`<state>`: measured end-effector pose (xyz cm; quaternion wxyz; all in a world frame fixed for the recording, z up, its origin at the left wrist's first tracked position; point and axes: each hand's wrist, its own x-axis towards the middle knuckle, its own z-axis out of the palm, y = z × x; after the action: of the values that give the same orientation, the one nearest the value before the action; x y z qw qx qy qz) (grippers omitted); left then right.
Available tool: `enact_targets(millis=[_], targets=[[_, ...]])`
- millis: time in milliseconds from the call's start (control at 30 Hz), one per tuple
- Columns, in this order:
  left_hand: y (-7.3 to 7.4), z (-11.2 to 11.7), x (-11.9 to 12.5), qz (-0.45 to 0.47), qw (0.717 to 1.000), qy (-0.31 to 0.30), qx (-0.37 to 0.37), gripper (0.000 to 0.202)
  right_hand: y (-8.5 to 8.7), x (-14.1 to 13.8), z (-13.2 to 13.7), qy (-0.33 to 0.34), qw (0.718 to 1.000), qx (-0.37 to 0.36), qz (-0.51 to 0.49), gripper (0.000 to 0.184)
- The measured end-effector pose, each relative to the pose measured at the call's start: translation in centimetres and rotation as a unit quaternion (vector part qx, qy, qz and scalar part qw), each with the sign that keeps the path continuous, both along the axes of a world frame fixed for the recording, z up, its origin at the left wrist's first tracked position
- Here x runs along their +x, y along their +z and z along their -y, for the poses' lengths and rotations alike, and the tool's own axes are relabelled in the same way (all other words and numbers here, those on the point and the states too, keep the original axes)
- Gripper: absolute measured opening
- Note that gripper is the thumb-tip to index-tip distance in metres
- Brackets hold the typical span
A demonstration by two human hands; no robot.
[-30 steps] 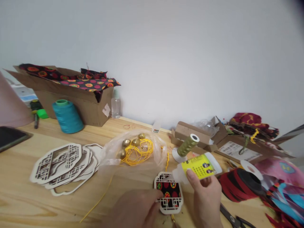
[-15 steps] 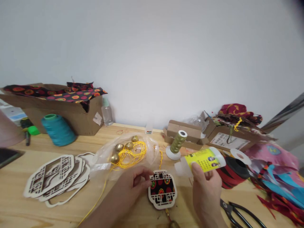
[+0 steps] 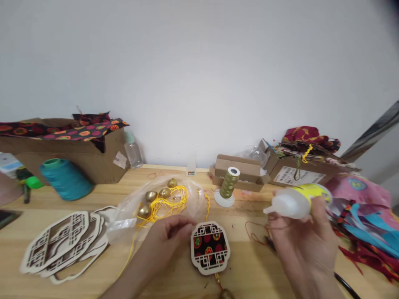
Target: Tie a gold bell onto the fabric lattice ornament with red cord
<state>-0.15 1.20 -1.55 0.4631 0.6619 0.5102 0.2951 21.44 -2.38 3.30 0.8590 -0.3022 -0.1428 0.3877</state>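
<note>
My right hand point(image 3: 304, 243) is closed around a white glue bottle point(image 3: 297, 200) with a yellow label, its nozzle pointing left, held above the table to the right of a small wooden lattice ornament point(image 3: 210, 247) backed with black and red patterned fabric. My left hand point(image 3: 168, 232) rests with curled fingers at the ornament's left edge, touching it. A yellow cord runs under the ornament to a gold bell point(image 3: 226, 294) at the bottom edge.
Wooden table point(image 3: 93, 282) holds a stack of lattice cutouts point(image 3: 62, 243), a plastic bag of gold bells and yellow cord point(image 3: 162, 198), a teal thread cone point(image 3: 65, 178), an olive spool point(image 3: 229, 185), cardboard boxes point(image 3: 240, 168) with fabric, and colourful cloth point(image 3: 368, 220) at right.
My right hand has lifted the glue bottle away to the right of the ornament. The left hand stays at the ornament's left edge. The view has shifted right.
</note>
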Motion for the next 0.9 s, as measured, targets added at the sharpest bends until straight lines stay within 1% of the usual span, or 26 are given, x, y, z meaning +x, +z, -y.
enact_targets(millis=[67,167,300,500,667,733,800,833,900], targets=[[-0.2,0.1,0.2,-0.03,0.999,-0.017,0.011,0.019,-0.5,-0.5,-0.1,0.029,0.999,-0.018,0.001,0.017],[-0.5,0.4,0.6,-0.077,0.996,-0.025,0.039,0.018,-1.1,-1.4,-0.1,0.057,0.997,-0.032,0.033,0.017],[-0.2,0.6,0.7,-0.083,0.993,-0.055,0.063,0.017,-1.2,-1.9,0.0,0.078,0.996,-0.034,0.036,0.017],[-0.2,0.6,0.6,-0.073,0.989,-0.091,0.087,0.018,-1.2,-1.7,-0.1,0.072,0.995,-0.042,0.047,0.017],[0.2,0.4,0.3,-0.058,0.992,-0.078,0.083,0.022,-1.2,-1.8,-0.2,0.074,0.996,-0.046,0.033,0.019],[0.5,0.5,-0.1,-0.083,0.989,-0.074,0.095,0.024,-1.3,-1.9,-0.2,0.078,0.996,-0.043,0.023,0.02],[0.6,0.8,-0.5,-0.14,0.977,-0.087,0.135,0.024,-1.4,-2.0,-0.2,0.08,0.996,-0.044,0.024,0.021],[0.5,1.1,-0.7,-0.174,0.966,-0.096,0.166,0.025,-1.5,-2.0,-0.3,0.08,0.995,-0.048,0.031,0.021],[0.0,1.7,-1.0,-0.229,0.935,-0.127,0.24,0.024,-1.6,-2.1,-0.3,0.08,0.994,-0.058,0.052,0.023]])
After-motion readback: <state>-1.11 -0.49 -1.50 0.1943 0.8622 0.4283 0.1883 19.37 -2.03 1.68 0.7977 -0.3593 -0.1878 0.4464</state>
